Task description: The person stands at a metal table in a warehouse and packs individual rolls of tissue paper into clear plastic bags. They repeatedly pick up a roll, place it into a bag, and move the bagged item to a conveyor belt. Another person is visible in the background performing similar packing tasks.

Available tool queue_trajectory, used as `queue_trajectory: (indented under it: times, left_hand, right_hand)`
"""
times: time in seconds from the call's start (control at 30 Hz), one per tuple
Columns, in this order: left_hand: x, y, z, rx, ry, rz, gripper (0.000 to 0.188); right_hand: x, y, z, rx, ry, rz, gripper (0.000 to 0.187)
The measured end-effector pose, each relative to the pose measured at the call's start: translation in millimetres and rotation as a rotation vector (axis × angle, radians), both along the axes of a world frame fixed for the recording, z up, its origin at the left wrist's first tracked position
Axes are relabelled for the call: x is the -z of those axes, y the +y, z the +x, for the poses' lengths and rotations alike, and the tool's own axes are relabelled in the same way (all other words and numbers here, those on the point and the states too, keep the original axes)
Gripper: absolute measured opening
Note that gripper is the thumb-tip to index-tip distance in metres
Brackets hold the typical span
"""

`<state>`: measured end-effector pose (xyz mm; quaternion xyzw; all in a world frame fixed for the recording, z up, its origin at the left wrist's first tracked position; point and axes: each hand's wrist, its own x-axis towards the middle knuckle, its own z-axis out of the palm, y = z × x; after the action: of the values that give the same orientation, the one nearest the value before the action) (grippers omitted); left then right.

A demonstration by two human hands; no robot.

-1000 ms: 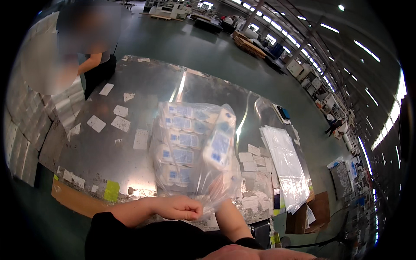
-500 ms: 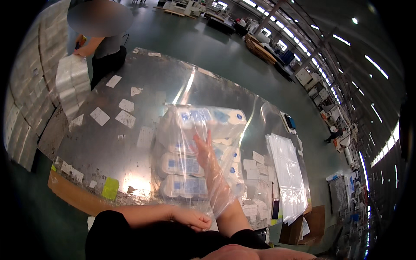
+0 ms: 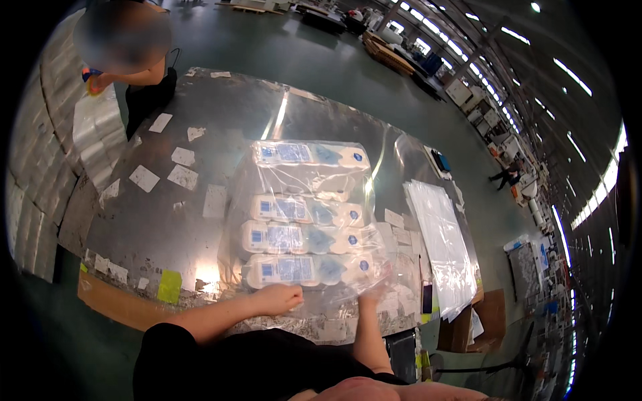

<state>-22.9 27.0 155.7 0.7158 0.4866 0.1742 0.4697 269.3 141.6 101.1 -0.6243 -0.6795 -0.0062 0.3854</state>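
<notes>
A clear plastic bag point(image 3: 314, 184) lies on the metal-topped table in front of me, with several white packs point(image 3: 281, 271) printed in blue inside it, lined up in rows. Closed in a fist, my left hand point(image 3: 279, 299) grips the bag's near edge, just below the nearest pack. My right hand point(image 3: 374, 286) is at the bag's near right corner, against or under the film. Motion and the shiny plastic blur its fingers.
A pile of flat clear bags point(image 3: 441, 250) lies on the table's right side, above an open cardboard box point(image 3: 491, 321). Paper labels point(image 3: 144, 178) are scattered on the left. A co-worker point(image 3: 144, 80) stands at the far left beside tall stacks of wrapped goods point(image 3: 33, 174).
My right hand has come out of the bag from over the packs, down to the near right corner. My left fist has moved left and up along the near edge.
</notes>
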Motion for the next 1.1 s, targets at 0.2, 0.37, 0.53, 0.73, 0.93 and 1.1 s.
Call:
queue_trajectory:
  times: [0.2, 0.37, 0.53, 0.73, 0.93, 1.1]
  left_hand:
    - [-4, 26, 6, -0.111, 0.077, 0.217, 0.026]
    - [22, 53, 9, -0.246, 0.245, 0.361, 0.024]
    - [20, 68, 13, -0.336, 0.28, 0.418, 0.023]
    - [26, 75, 17, -0.372, 0.281, 0.472, 0.02]
    - [38, 77, 13, -0.388, 0.266, 0.57, 0.019]
    - [43, 81, 8, -0.374, 0.304, 0.584, 0.018]
  right_hand:
    - [9, -86, 96, 0.296, -0.069, -0.133, 0.07]
    - [51, -117, 94, 0.316, 0.001, -0.151, 0.067]
    - [68, -153, 37, 0.048, -0.034, -0.314, 0.059]
    - [108, -196, 19, 0.046, -0.363, -0.35, 0.051]
    - [100, -194, 20, 0.043, -0.246, -0.337, 0.048]
    - [102, -194, 19, 0.05, -0.239, -0.333, 0.052]
